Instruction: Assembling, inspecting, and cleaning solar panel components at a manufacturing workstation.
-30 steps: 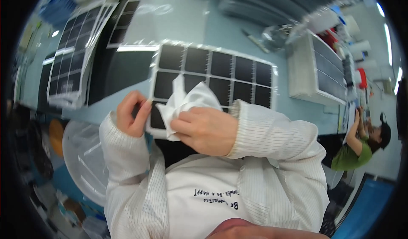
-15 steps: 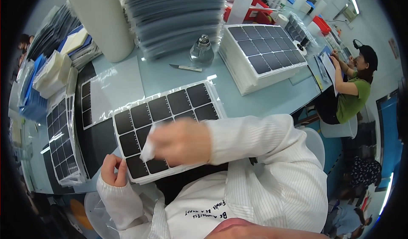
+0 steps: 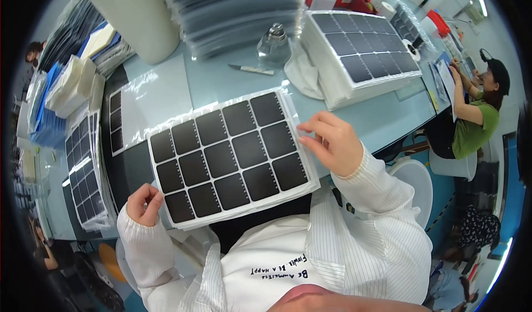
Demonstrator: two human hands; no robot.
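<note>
In front of me lies a stack of sheets with black rounded panels in a white grid, its top sheet (image 3: 233,150) facing up. My left hand (image 3: 145,204) is curled at the sheet's left edge near the lower corner, thumb and fingers closed on the edge. Across from it, my right hand (image 3: 337,143) pinches the right edge with thumb and forefinger, where a clear film margin shows. A crumpled white cloth (image 3: 303,71) rests on the table against a taller stack of similar sheets (image 3: 363,46).
A craft knife (image 3: 250,69) and a clear glass bottle (image 3: 274,45) are beyond the sheets. A tall pile of grey sheets (image 3: 233,15) and a white roll (image 3: 130,18) stand behind. More panel sheets (image 3: 83,173) lie left. A co-worker (image 3: 476,107) sits at right.
My right hand has stopped wiping with the white cloth, which now lies by the taller stack, and has moved to the sheet's right edge. My left hand stays at the left edge.
</note>
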